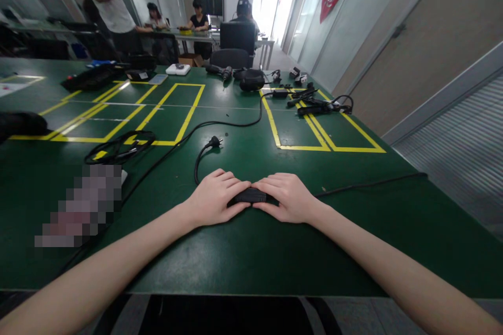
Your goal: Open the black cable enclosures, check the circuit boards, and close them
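Low over the green table (220,251), my left hand (218,196) and my right hand (285,198) meet almost fingertip to fingertip. Both are closed around a black power cord (251,197), with thumbs underneath and fingers on top. The part between them looks like a dark, ridged bundle; most of it is hidden by my fingers. From behind my left hand a short length curves up to a two-pin plug (214,142) lying on the table. A thin black cable (369,186) runs from beside my right hand toward the table's right edge.
Left of my arm lie a coiled black cable (118,149) and a blurred-out item (84,201). A long cable (204,124) crosses the table. Yellow tape (302,148) marks rectangles. Farther back are a drill (223,72), tangled cords (314,104) and several people.
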`<state>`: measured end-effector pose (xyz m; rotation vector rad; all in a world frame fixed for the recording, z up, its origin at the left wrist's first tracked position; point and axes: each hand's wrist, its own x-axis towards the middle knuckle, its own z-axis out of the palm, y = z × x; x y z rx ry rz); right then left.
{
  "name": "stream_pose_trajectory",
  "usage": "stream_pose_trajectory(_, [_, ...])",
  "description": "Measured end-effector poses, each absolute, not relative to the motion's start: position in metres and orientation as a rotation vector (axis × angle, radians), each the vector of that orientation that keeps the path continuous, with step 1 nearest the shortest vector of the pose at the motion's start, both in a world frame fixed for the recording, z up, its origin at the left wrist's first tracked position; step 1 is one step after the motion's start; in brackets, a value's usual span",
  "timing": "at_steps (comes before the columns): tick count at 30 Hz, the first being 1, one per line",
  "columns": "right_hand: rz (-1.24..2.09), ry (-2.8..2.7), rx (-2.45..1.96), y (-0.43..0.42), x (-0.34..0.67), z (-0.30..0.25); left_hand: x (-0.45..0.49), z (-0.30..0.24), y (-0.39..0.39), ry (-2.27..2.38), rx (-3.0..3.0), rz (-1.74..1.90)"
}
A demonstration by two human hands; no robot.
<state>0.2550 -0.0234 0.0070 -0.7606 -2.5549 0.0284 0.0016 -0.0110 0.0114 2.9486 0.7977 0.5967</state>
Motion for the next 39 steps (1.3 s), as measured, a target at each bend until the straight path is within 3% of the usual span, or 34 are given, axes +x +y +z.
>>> stream_pose_trajectory(19, [0.082,-2.504,-0.765,-0.019,0.257,0.004,-0.002,0.005,-0.008,0.788,2.897,0.726])
stream_pose_trajectory(28, [-0.183,-2.61,-0.602,-0.02,0.264,0.003,0.003,0.006,-0.016,0.908,2.741,0.522])
stream_pose_trajectory(39, [0.081,-2.536,-0.663,-0.02,0.258,0.004,0.003,0.007,-0.015,0.853,2.879,0.471])
